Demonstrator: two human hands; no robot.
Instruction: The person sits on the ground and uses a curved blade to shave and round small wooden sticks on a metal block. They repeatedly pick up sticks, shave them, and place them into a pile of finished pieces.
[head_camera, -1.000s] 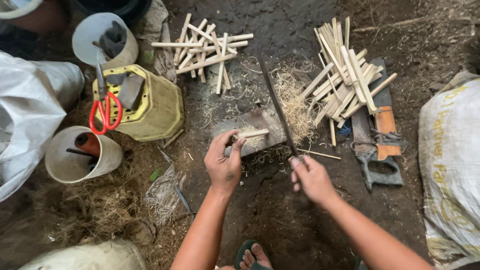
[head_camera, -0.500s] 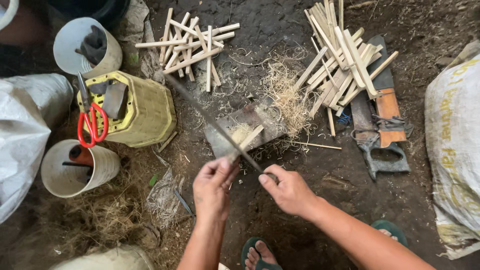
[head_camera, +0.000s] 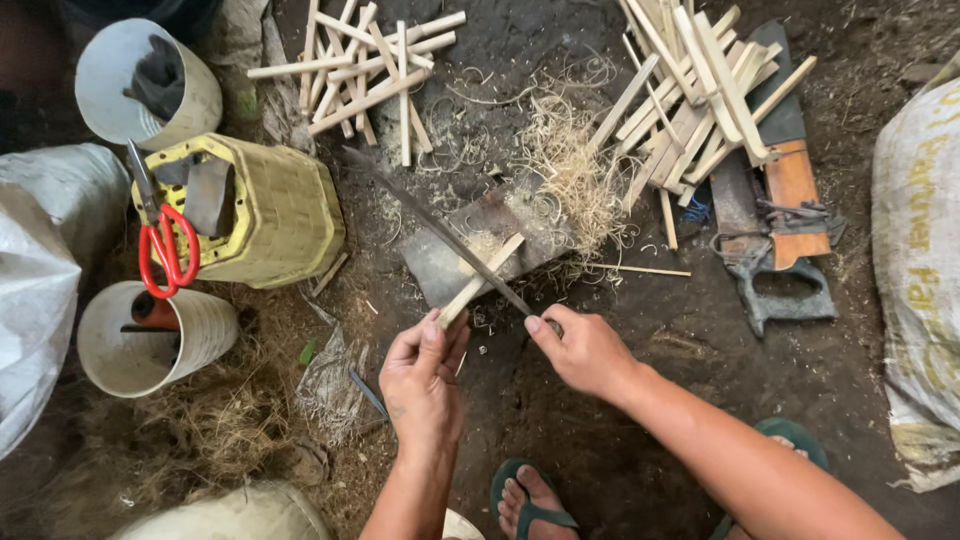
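Note:
My left hand (head_camera: 422, 375) grips the near end of a short pale wooden stick (head_camera: 483, 279), whose far end rests on a flat grey block (head_camera: 445, 262) on the dirt floor. My right hand (head_camera: 583, 350) holds the handle of a long dark knife (head_camera: 432, 226). Its blade lies across the stick and points up-left. Pale wood shavings (head_camera: 573, 175) are heaped just beyond the block.
Two piles of cut sticks lie at the back, centre (head_camera: 365, 65) and right (head_camera: 695, 90). A hand saw (head_camera: 775, 215) lies at right beside a white sack (head_camera: 915, 270). A yellow basket (head_camera: 265, 210) with red scissors (head_camera: 165, 245) and two white buckets (head_camera: 150, 335) stand at left.
The knife blade has swung from pointing away, right of the stick, to lying across it, pointing up-left. Both hands have come closer together and nearer to me.

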